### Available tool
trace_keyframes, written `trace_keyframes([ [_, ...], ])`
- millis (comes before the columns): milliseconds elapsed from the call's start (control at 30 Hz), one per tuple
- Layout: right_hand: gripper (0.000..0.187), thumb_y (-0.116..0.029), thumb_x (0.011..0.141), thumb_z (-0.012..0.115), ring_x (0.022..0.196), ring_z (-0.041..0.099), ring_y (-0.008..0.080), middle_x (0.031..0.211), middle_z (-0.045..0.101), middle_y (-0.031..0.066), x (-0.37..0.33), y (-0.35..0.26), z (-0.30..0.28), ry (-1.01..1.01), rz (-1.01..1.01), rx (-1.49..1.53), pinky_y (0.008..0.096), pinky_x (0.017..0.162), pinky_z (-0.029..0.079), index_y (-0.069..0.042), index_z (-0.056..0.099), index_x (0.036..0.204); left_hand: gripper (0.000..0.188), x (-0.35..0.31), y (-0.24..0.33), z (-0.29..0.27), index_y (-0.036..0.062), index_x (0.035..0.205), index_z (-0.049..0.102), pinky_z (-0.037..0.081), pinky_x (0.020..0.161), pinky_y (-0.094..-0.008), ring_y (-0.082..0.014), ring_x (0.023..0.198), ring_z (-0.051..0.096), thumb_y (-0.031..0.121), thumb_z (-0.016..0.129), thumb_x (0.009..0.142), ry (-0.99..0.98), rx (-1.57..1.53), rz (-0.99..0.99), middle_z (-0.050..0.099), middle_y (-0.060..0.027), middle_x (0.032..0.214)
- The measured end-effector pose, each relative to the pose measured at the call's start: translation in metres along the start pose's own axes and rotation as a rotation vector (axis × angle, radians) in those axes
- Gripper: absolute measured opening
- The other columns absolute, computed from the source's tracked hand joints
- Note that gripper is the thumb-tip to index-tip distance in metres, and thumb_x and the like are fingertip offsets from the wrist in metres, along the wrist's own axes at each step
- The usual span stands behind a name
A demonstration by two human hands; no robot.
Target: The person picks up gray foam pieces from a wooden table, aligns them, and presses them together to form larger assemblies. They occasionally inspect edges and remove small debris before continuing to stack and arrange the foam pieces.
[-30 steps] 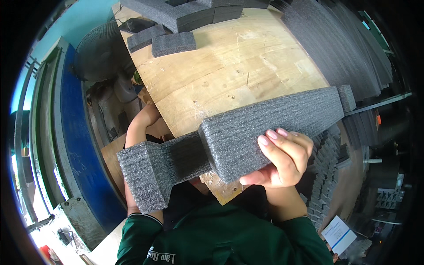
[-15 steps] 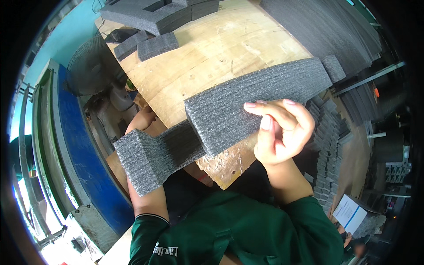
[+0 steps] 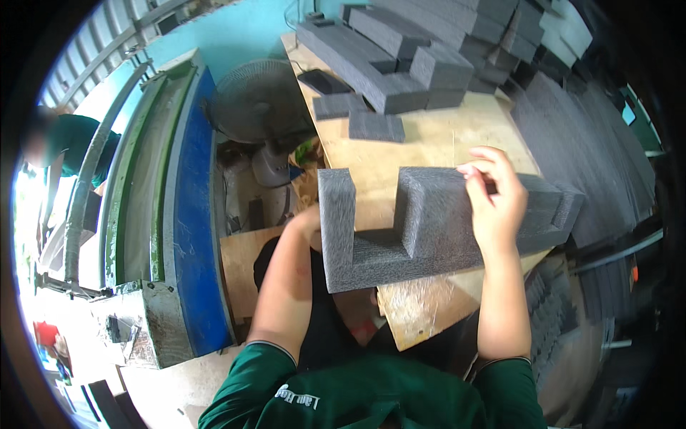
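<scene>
A long dark grey foam block with a deep notch near its left end is tilted up in front of me, over the near part of the wooden table. My left hand is behind the block's left upright, its fingers hidden by the foam. In front of the block's upper edge is my right hand, curled, thumb and a fingertip close together as in a pinch. Anything between them is too small to make out. A second recess shows at the block's right end.
Large notched foam pieces and two small foam blocks lie at the table's far end. A fan stands left, beside a blue-sided machine. Foam sheets are stacked right. Another person is at far left.
The view has swung so the table sits farther right. The foam block has turned, now showing its notched side. My right hand's thumb and fingertip have come closer together.
</scene>
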State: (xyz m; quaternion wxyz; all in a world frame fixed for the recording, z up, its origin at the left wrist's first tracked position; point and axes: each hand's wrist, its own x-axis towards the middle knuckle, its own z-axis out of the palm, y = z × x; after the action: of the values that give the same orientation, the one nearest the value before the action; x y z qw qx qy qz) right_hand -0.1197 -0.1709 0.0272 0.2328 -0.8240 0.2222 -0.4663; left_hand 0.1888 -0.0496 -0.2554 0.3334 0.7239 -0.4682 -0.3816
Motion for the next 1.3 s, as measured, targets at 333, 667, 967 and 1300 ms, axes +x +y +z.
trace_keyframes([
  [333,0.012,-0.005,0.097,0.063,0.088,0.072,0.0367,0.096,0.074,0.0193,0.063,0.062,0.091,-0.448,-0.069,-0.352,0.0422,0.081,0.056,-0.004,0.070,0.106,0.051,0.009,0.006,0.001,0.0076,0.135,0.069,0.053,0.103,-0.0454,-0.0398,0.122,0.068,0.040,0.066,0.096,-0.105,0.029,0.023,0.071,-0.0241,0.131],
  [667,0.028,-0.034,0.093,0.077,0.093,0.073,0.0363,0.096,0.076,0.0164,0.197,0.027,0.194,-0.848,-0.120,-0.494,0.0476,0.084,0.057,-0.008,0.075,0.104,0.049,0.019,0.026,0.021,0.0079,0.133,0.071,0.053,0.103,-0.0458,-0.0397,0.121,0.069,0.040,0.066,0.096,-0.202,0.049,0.079,0.071,-0.0234,0.131],
  [967,0.073,-0.055,0.097,0.070,0.134,0.062,0.0354,0.147,0.062,0.0196,0.227,0.065,0.361,-0.770,0.099,-0.656,0.0456,0.112,0.050,-0.006,0.053,0.149,0.048,0.018,0.001,0.028,0.0082,0.131,0.072,0.054,0.102,-0.0461,-0.0395,0.121,0.069,0.041,0.066,0.096,-0.205,0.076,0.112,0.071,-0.0229,0.131],
  [1300,0.064,-0.037,0.092,0.077,0.128,0.065,0.0374,0.134,0.068,0.0212,0.227,0.089,0.377,-0.639,0.204,-0.563,0.0476,0.109,0.052,-0.008,0.052,0.143,0.041,0.002,-0.008,0.019,0.0075,0.125,0.076,0.054,0.100,-0.0418,-0.0325,0.115,0.069,0.031,0.077,0.092,-0.137,0.207,0.203,0.073,-0.0204,0.131],
])
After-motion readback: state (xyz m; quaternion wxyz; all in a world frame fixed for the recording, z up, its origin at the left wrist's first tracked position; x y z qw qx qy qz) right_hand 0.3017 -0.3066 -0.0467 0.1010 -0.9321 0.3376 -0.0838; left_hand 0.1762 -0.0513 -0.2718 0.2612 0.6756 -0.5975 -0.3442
